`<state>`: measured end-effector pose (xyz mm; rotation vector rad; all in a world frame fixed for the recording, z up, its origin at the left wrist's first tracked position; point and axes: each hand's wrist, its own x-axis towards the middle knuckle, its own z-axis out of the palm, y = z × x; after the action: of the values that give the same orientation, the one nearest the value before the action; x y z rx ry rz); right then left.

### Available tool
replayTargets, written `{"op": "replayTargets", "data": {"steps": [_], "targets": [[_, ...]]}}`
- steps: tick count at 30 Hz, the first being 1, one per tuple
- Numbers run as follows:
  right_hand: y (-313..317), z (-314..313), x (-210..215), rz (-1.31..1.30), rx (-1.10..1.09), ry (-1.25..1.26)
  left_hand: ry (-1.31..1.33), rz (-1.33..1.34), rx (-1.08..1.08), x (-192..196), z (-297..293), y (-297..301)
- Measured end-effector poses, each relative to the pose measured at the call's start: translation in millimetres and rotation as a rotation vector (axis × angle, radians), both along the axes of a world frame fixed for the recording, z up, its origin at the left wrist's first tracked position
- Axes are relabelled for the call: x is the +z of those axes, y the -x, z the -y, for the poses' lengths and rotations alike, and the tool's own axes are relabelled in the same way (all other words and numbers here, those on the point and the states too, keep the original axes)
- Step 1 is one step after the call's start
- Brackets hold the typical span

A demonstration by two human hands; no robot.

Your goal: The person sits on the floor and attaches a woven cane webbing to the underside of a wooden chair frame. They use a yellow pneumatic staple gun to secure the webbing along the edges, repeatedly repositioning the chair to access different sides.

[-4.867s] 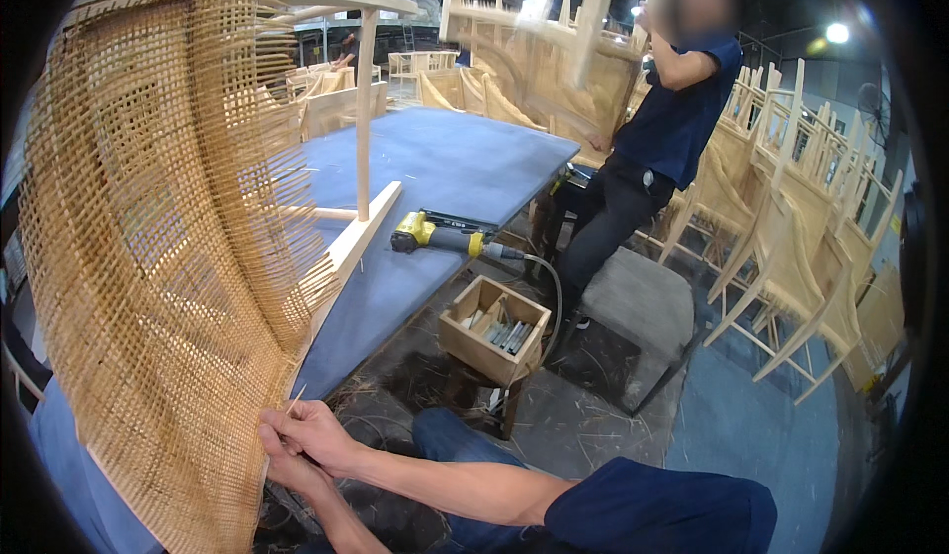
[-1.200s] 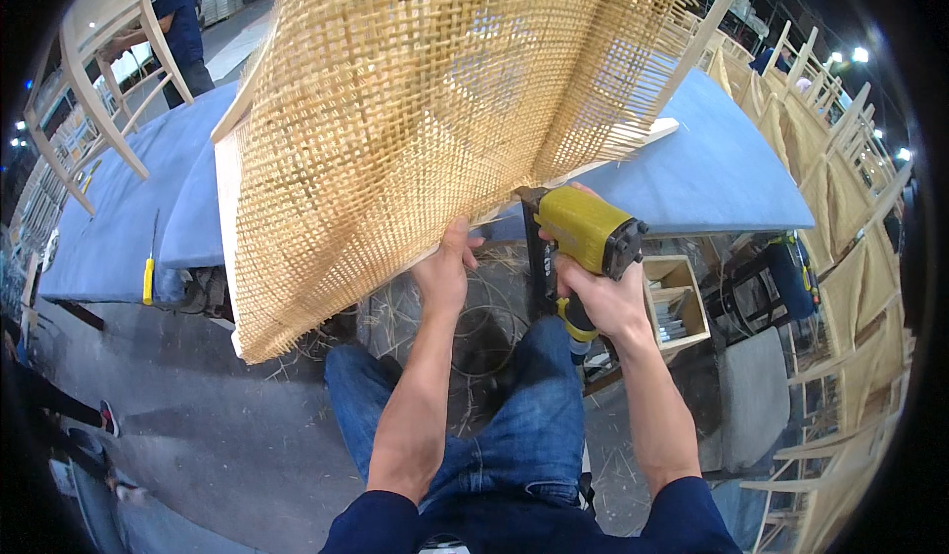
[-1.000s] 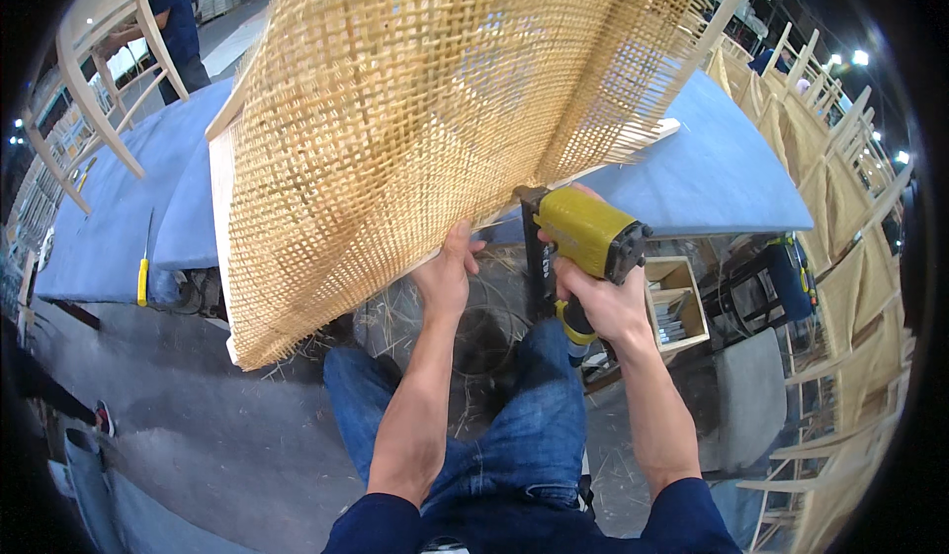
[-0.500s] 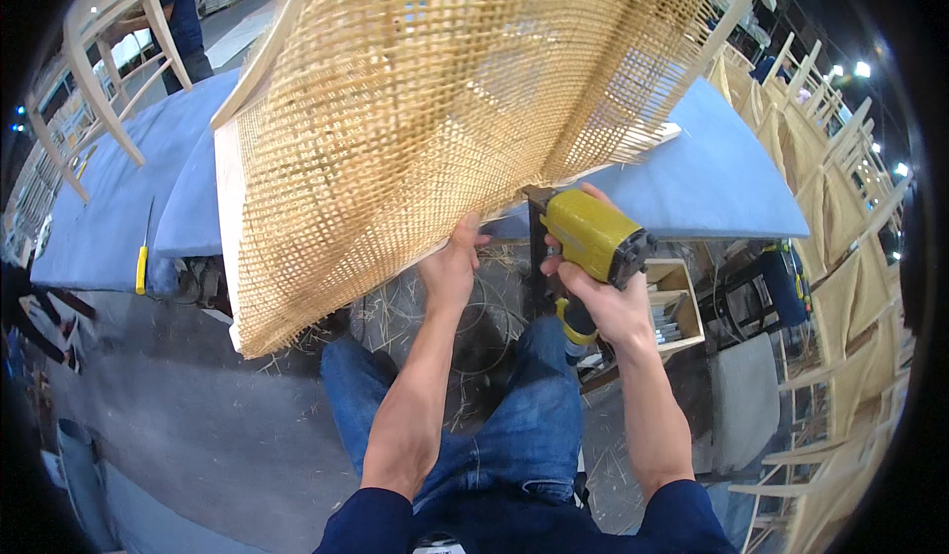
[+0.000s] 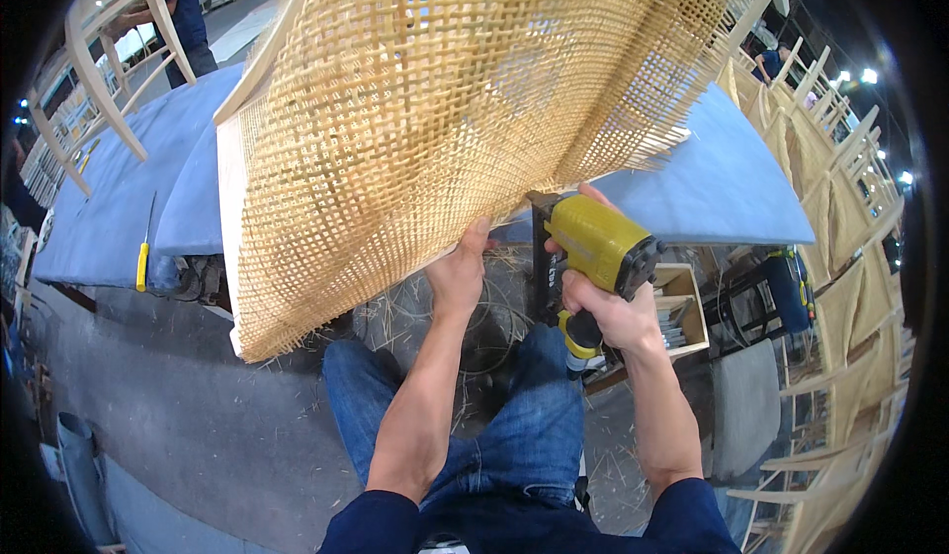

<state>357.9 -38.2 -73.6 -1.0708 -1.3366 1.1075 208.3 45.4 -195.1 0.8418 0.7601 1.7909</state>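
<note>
A large sheet of woven cane webbing (image 5: 425, 129) lies over a pale wooden frame (image 5: 233, 193) tilted up in front of me. My left hand (image 5: 460, 267) grips the near edge of the frame, its thumb pressed on the webbing. In my right hand (image 5: 613, 297) is a yellow and black staple gun (image 5: 597, 243), fingers wrapped round its handle. The gun's nose meets the near edge of the webbing, to the right of my left hand. Loose cane strands fringe the sheet's right side.
Blue padded tabletops (image 5: 722, 193) support the frame. A yellow-handled screwdriver (image 5: 142, 265) is at the left table's edge, and a wooden chair (image 5: 119, 60) stands beyond. At right are a wooden box of staples (image 5: 682, 307) and stacked chair frames (image 5: 830, 228). A person (image 5: 180, 15) works far left.
The staple gun has turned and dropped slightly, with its nose still at the webbing's edge. Webbing and frame have shifted slightly to the right. My left hand keeps its hold.
</note>
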Motion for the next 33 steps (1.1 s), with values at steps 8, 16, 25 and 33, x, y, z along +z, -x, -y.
{"op": "replayTargets", "data": {"steps": [8, 16, 25, 33], "targets": [[4, -7, -1, 0.068, 0.06, -0.005, 0.043, 0.014, 0.013, 3, 3, -3], [10, 3, 3, 0.013, 0.011, -0.011, 0.006, -0.019, -0.004, 6, -2, 1], [12, 4, 2, 0.057, 0.07, 0.025, -0.094, 0.052, 0.021, 3, 3, -3], [16, 3, 2, 0.08, 0.05, -0.038, -0.046, -0.061, 0.025, 4, -3, 1]]}}
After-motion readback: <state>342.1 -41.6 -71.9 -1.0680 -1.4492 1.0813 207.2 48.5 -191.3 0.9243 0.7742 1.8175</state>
